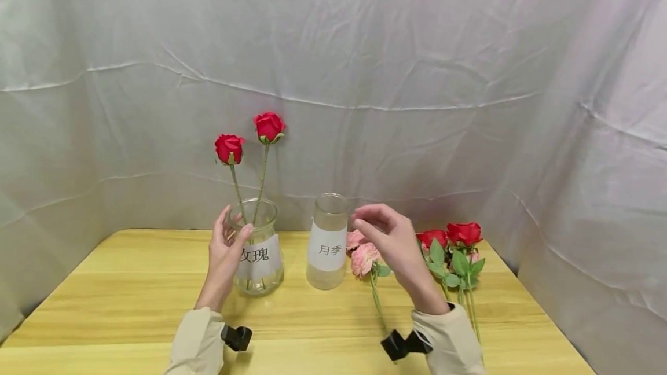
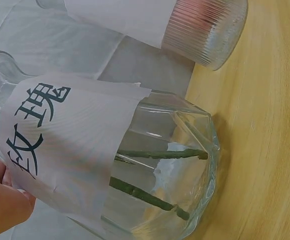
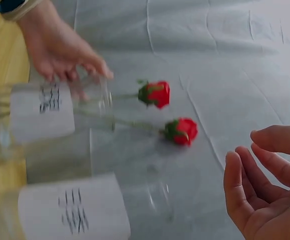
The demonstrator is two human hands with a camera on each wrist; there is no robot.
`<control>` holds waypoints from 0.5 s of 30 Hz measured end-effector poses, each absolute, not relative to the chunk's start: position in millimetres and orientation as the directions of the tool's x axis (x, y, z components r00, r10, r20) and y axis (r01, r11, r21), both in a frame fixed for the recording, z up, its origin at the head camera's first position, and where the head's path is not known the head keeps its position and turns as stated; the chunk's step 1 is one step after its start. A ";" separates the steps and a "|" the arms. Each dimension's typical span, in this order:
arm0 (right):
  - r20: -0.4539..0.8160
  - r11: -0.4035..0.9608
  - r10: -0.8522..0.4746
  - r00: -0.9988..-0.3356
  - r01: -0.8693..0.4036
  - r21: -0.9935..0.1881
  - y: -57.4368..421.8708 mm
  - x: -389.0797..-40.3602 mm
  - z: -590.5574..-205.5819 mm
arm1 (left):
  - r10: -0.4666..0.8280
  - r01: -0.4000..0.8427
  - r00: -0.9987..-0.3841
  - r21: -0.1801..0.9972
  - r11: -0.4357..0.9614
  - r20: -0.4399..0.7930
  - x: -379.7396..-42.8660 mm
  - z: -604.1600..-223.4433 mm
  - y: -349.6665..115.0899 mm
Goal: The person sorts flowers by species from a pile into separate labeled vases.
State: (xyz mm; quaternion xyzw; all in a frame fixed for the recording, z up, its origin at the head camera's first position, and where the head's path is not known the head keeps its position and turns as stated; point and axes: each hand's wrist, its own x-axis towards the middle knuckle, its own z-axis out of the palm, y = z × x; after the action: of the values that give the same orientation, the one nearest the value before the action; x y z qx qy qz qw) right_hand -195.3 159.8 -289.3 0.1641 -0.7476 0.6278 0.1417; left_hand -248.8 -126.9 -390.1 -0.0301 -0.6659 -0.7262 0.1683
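A wide glass vase [image 1: 257,275] with a white paper label stands on the left and holds two red roses [image 1: 269,127], their cut stems [image 2: 157,153] showing through its base. My left hand [image 1: 227,247] grips this vase at the neck, thumb in front and fingers round the left side. To its right stands a taller, narrower glass vase [image 1: 325,279] with another white label and no flower in it. My right hand [image 1: 388,242] hovers just right of that vase's rim, fingers loosely bent and thumb apart from them, nothing between them.
Pink flowers [image 1: 364,259] lie on the wooden table [image 1: 292,328] behind and below my right hand. Farther right lie red roses [image 1: 464,234] with green leaves, stems pointing toward me. A grey cloth [image 1: 365,74] hangs behind the table and along its sides.
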 end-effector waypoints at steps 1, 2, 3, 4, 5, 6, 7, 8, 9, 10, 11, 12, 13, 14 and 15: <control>0.414 0.173 -0.055 -0.909 -0.417 -0.892 166.2 -195.0 -291.4 | -0.206 0.286 -0.941 0.957 -0.056 0.269 -248.6 -390.0 -127.4; 0.410 0.192 -0.040 -0.911 -0.409 -0.892 172.7 -195.0 -293.6 | -0.207 0.286 -0.941 0.957 -0.056 0.269 -248.6 -389.9 -127.8; 0.404 0.210 -0.028 -0.914 -0.401 -0.892 179.4 -195.6 -296.1 | -0.205 0.287 -0.941 0.956 -0.057 0.270 -248.6 -389.7 -128.0; 0.397 0.222 -0.019 -0.918 -0.391 -0.893 186.4 -196.5 -298.5 | -0.203 0.285 -0.942 0.957 -0.058 0.268 -248.6 -389.7 -128.2; 0.385 0.225 -0.013 -0.923 -0.378 -0.898 193.5 -197.8 -301.2 | -0.202 0.284 -0.942 0.957 -0.058 0.268 -248.5 -389.7 -128.3; 0.369 0.229 -0.005 -0.930 -0.360 -0.905 200.6 -199.2 -304.0 | -0.201 0.283 -0.943 0.957 -0.058 0.266 -248.5 -389.8 -128.3; 0.352 0.229 0.000 -0.936 -0.342 -0.911 208.1 -200.9 -307.2 | -0.201 0.284 -0.943 0.957 -0.058 0.267 -248.7 -390.0 -128.3; 0.334 0.232 0.006 -0.942 -0.324 -0.917 215.8 -202.5 -310.5 | -0.200 0.284 -0.943 0.957 -0.060 0.267 -248.8 -390.3 -128.1; 0.318 0.235 0.011 -0.948 -0.307 -0.922 223.6 -203.9 -314.0 | -0.201 0.285 -0.942 0.957 -0.060 0.268 -248.6 -390.3 -127.9; 0.304 0.241 0.020 -0.953 -0.290 -0.926 231.7 -205.1 -317.7 | -0.202 0.286 -0.942 0.956 -0.059 0.269 -248.6 -390.6 -127.7; 0.291 0.246 0.033 -0.956 -0.274 -0.930 240.0 -206.2 -321.4 | -0.201 0.289 -0.941 0.955 -0.058 0.273 -248.5 -390.7 -127.4; 0.285 0.259 0.050 -0.957 -0.263 -0.929 248.3 -206.7 -325.3 | -0.199 0.290 -0.941 0.955 -0.056 0.274 -248.5 -390.7 -127.3; 0.280 0.269 0.065 -0.958 -0.253 -0.929 257.0 -207.1 -329.4 | -0.197 0.291 -0.941 0.955 -0.056 0.275 -248.6 -390.8 -127.3; 0.275 0.282 0.079 -0.958 -0.244 -0.928 265.3 -207.1 -333.4 | -0.193 0.289 -0.942 0.956 -0.055 0.274 -248.5 -390.7 -127.6; 0.271 0.296 0.092 -0.958 -0.233 -0.926 273.3 -207.1 -337.5 | -0.191 0.288 -0.943 0.956 -0.052 0.273 -248.5 -390.6 -128.0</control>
State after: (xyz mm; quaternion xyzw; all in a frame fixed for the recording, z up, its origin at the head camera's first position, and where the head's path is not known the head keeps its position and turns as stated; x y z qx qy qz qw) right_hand -207.1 273.3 -337.5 0.0444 -0.7932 0.5916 0.1374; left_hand -248.5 -128.0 -390.6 -0.0360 -0.6684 -0.7243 0.1653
